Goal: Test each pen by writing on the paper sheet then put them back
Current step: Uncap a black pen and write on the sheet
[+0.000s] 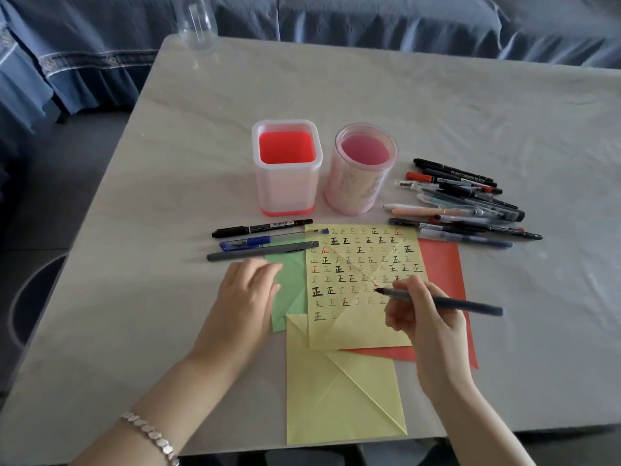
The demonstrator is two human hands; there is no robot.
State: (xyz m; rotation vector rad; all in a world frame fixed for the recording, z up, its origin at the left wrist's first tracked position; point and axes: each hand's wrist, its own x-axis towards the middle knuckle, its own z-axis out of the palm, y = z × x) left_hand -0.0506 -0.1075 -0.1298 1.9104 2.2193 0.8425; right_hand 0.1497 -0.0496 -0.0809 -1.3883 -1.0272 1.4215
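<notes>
My right hand (424, 317) holds a dark blue pen (453, 302) with its tip touching the yellow paper sheet (363, 327), which carries rows of written marks. My left hand (247, 290) rests flat on a green sheet (290, 297) beside the yellow one, holding nothing. Three pens (263, 242) lie side by side just left of the sheet's top edge. A pile of several pens (467, 203) lies to the right. Behind the sheet stand two empty holders: a square one with a red bottom (287, 169) and a round pink one (361, 173).
A second yellow sheet (342, 398) lies at the table's near edge and a red sheet (447, 290) pokes out at the right. A clear glass vessel (198, 25) stands at the far left corner. Blue cloth-covered seating lies behind the table (470, 112).
</notes>
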